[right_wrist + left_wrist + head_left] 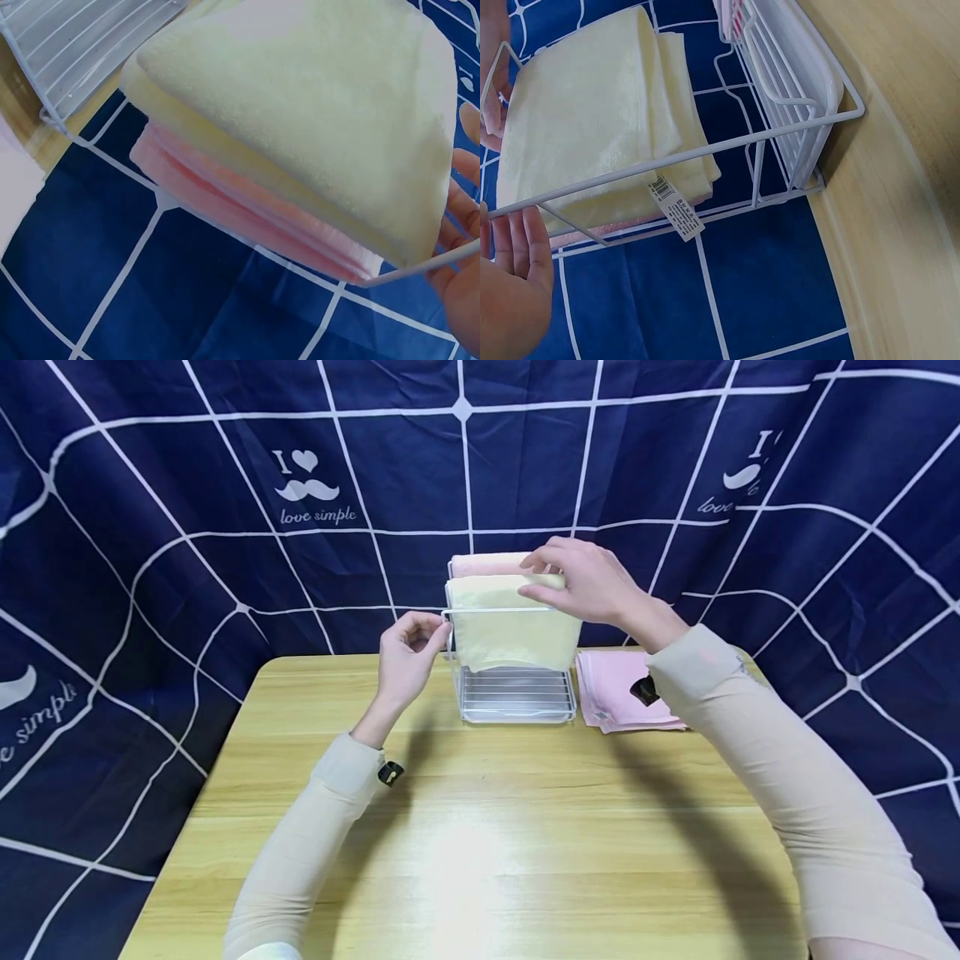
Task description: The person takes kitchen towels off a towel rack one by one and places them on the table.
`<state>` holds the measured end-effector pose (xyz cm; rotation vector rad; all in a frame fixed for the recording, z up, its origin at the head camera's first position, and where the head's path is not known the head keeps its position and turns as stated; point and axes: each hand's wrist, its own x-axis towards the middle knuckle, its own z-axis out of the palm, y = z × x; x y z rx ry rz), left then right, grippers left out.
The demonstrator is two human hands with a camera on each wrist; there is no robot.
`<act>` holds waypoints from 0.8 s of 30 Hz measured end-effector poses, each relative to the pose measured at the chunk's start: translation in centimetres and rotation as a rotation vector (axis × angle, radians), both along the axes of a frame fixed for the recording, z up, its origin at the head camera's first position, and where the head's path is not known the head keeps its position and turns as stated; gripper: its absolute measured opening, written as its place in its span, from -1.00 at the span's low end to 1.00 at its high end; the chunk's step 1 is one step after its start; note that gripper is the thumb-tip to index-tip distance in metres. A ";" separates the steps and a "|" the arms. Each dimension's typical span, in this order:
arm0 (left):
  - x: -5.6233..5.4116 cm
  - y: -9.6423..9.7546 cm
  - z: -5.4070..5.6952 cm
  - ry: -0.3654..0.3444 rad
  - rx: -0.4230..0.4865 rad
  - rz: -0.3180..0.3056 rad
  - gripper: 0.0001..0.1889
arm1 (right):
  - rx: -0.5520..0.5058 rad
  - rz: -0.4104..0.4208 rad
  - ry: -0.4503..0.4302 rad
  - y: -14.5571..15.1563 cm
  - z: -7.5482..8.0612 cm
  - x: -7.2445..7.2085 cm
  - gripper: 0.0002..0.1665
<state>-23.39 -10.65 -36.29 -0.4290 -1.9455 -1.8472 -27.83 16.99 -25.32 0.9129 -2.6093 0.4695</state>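
A dark blue curtain (405, 460) with white lines is hung behind and beside a wooden table (465, 810). Head view: "I", a heart, a moustache and "love simple" are printed beyond the left hand (405, 660); beyond the right hand (588, 578) the same print is broken by folds. The hands are held apart, with a white wire rack (517, 720) between them. The rack's upper side wire is pinched by the left hand; an upper corner of the draped yellow cloth (517, 639) is pinched by the right. A pink cloth (487, 565), mostly hidden, is seen behind it. Folded pink cloths (622, 693) are partly covered by the right sleeve (757, 752).

Left wrist view: a barcoded tag (676, 208) is shown only here, its small print illegible; both hands are cut off.

Right wrist view: the pink cloth's layered edges are exposed; the right hand is cropped, its grip unclear.
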 end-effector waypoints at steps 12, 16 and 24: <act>0.0 0.1 0.0 -0.017 0.000 0.017 -0.93 | 0.074 -0.050 -0.068 -1.1 0.2 -0.7 -0.55; 0.0 0.1 -0.1 0.001 -0.002 0.013 -0.91 | 0.097 -0.065 -0.097 -1.4 0.3 -0.9 -0.54; 0.1 0.2 -0.3 0.002 0.009 0.010 -0.90 | 0.123 -0.081 -0.133 -1.7 0.4 -1.0 -0.53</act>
